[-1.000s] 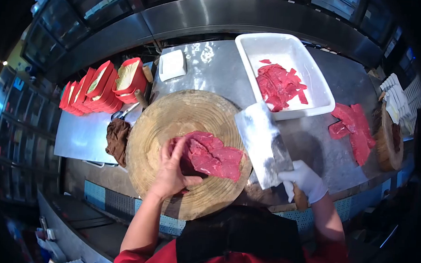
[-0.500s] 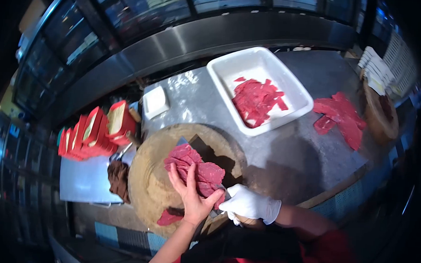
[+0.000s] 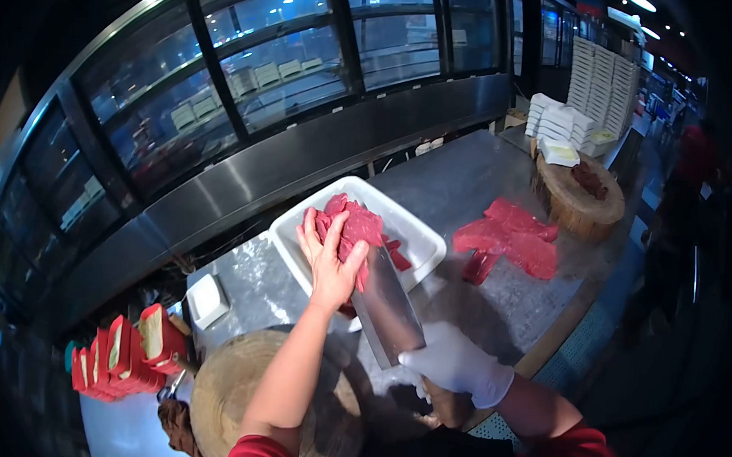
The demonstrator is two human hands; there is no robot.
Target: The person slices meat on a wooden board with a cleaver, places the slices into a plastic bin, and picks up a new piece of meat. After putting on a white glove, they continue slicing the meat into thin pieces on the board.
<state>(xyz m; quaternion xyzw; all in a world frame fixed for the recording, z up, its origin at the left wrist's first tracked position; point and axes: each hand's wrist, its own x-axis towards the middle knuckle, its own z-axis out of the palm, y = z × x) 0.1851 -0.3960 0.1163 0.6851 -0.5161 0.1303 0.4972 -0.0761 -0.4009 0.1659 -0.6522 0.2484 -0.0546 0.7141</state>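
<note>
Head view: the left hand [image 3: 329, 268], fingers spread, steadies ragged, moist red meat [image 3: 364, 225] on the smooth steel cleaver [image 3: 389, 315] over the white tub [image 3: 419, 236]. The gloved right hand [image 3: 461, 365] seems curled round its handle, though the fingertips are hard to make out. Some cut pieces [image 3: 397, 258] already lie in the tub; at three o'clock from it, glossy slabs [image 3: 522, 243] look unsliced. The round wooden block [image 3: 232, 386] sits at seven o'clock.

There are two wooden blocks [image 3: 237, 374], one cleaver [image 3: 391, 307], one white tub [image 3: 420, 234] (and one brown cloth [image 3: 179, 427]).
</note>
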